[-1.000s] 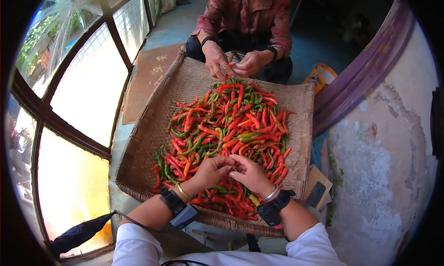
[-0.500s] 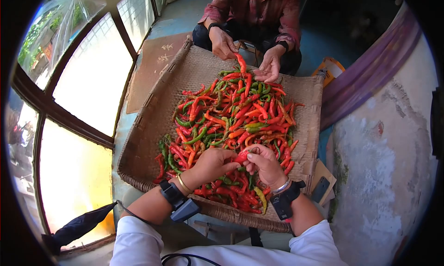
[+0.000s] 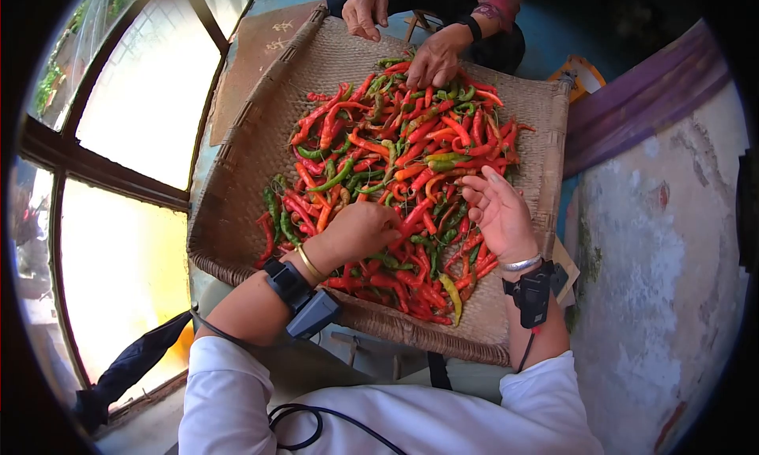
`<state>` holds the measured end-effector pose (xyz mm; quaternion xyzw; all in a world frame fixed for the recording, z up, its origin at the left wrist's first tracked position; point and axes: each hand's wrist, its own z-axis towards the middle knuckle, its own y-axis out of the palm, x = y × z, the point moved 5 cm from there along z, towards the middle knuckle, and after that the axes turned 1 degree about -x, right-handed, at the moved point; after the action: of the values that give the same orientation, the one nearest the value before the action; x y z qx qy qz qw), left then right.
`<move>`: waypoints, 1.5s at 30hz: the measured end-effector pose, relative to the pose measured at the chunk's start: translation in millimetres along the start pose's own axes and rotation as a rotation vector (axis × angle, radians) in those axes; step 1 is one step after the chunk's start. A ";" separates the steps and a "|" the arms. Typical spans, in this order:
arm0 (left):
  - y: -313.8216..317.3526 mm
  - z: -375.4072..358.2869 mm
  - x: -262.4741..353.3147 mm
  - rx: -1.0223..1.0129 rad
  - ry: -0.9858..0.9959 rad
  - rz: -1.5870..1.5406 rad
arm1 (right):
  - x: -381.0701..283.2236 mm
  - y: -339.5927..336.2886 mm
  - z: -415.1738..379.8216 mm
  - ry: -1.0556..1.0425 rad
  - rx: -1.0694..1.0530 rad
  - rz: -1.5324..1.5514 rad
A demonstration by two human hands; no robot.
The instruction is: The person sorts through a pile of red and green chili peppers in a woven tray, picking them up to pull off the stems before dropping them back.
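Note:
A heap of chili peppers (image 3: 443, 129), mostly red with some green, fills the middle of a woven tray (image 3: 277, 111). My left hand (image 3: 360, 232) is low over the near part of the heap, its fingers curled downward. A red chili pepper lies at those fingertips; what they hold, if anything, is hidden. Above the heap's right side my right hand (image 3: 502, 218) is open, palm turned up, fingers apart and nothing in them. A yellow-green chili pepper (image 3: 452, 298) lies near the tray's front edge.
Across the tray sits another person, one hand (image 3: 435, 57) in the far peppers and the other hand (image 3: 365, 8) above the tray's edge. Windows (image 3: 126, 257) stand at left, a worn wall (image 3: 640, 297) at right. A purple cloth (image 3: 640, 103) hangs there.
My hands have parted: the right let go of the red chili pepper and moved up and right, opening. The other person's right-side hand reached down into the heap; their red pepper is no longer held up.

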<state>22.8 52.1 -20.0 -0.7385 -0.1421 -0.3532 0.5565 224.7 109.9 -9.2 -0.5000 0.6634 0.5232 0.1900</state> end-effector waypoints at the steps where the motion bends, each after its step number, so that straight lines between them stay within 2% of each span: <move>1: 6.5 0.4 1.2 -0.037 0.037 -0.002 | 9.7 5.7 -2.6 0.045 -0.046 -0.077; 2: 11.8 0.7 2.9 -0.070 0.073 -0.003 | 18.6 12.9 -4.5 0.091 -0.095 -0.155; 4: 15.3 0.5 1.8 -0.116 0.011 -0.009 | 31.6 27.6 -5.0 0.183 -0.296 -0.545; 5: 18.1 1.7 -1.8 -0.121 0.009 -0.019 | 35.4 33.6 -7.1 0.153 -0.352 -0.779; 6: 20.5 2.4 -4.3 -0.128 0.008 -0.029 | 44.1 38.4 -6.4 0.026 -0.407 -0.907; 8: 23.0 3.3 -7.9 -0.128 -0.036 -0.127 | 46.8 46.6 -11.2 -0.266 -0.486 -1.380; 10: 20.1 4.3 -5.0 -0.126 -0.075 -0.222 | 58.3 46.0 -14.7 -0.337 -0.471 -1.407; 11: 22.1 3.5 -5.6 -0.183 -0.216 -0.386 | 60.6 46.8 -16.7 -0.410 -0.455 -1.431; 12: 25.1 1.2 -6.7 -0.239 -0.358 -0.549 | 61.9 48.3 -17.7 -0.410 -0.455 -1.433; 16: 28.7 0.5 -11.6 -0.207 -0.408 -0.742 | 64.5 48.0 -16.2 -0.205 -0.436 -1.225; 17: 24.7 -0.8 -9.3 -0.164 -0.377 -0.895 | 64.4 48.4 -16.0 -0.138 -0.439 -1.123; 18: 21.1 -1.8 -7.8 -0.121 -0.345 -1.047 | 62.7 50.3 -16.8 -0.140 -0.438 -1.122; 20: 17.8 -1.6 -7.5 -0.161 -0.295 -1.156 | 48.6 61.4 -23.0 -0.399 -0.446 -1.095; 21: 16.4 -0.6 -4.5 -0.202 -0.243 -1.264 | 45.8 64.7 -25.2 -0.401 -0.446 -1.094; 23: 13.7 -0.7 0.0 -0.230 -0.220 -1.172 | 38.2 72.4 -32.4 -0.527 -0.411 -1.243; 25: 14.7 -1.7 1.7 -0.256 -0.200 -1.078 | 34.9 72.6 -34.9 -0.484 -0.424 -1.207; 27: 15.6 -3.3 10.1 -0.326 -0.053 -0.966 | 33.3 69.6 -33.4 -0.435 -0.423 -1.136; 28: 12.1 -4.4 12.6 -0.324 -0.054 -0.964 | 32.1 68.5 -34.0 -0.437 -0.425 -1.134; 30: 4.7 -9.5 18.9 -0.376 -0.053 -0.647 | 41.1 56.8 -31.0 -0.002 -0.335 -0.638; 32: 1.5 -10.9 16.8 -0.386 -0.105 -0.543 | 40.8 58.8 -31.1 0.027 -0.336 -0.508; 35: -4.4 -12.8 8.1 -0.508 -0.167 -0.489 | 39.6 45.4 -23.5 0.036 -0.163 -0.322; 40: -51.3 -3.1 -9.3 -0.221 -0.300 -0.627 | 36.0 40.3 -23.0 0.050 -0.152 -0.336; 41: -56.1 1.7 -8.1 -0.228 -0.301 -0.624 | 36.2 40.6 -22.5 0.050 -0.161 -0.331; 43: -70.1 9.6 -6.4 -0.078 -0.262 -0.586 | 38.0 40.0 -21.6 0.053 -0.164 -0.320; 44: -69.3 11.0 -2.0 -0.083 -0.264 -0.584 | 38.5 39.8 -20.2 0.045 -0.157 -0.324; 45: -78.4 14.7 8.3 0.126 -0.093 -0.772 | 39.1 39.7 -19.7 0.038 -0.151 -0.330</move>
<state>-13.3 90.8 40.3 -0.6106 -0.4558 -0.4930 0.4200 179.1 72.4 -12.0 -0.6246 0.5346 0.5240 0.2226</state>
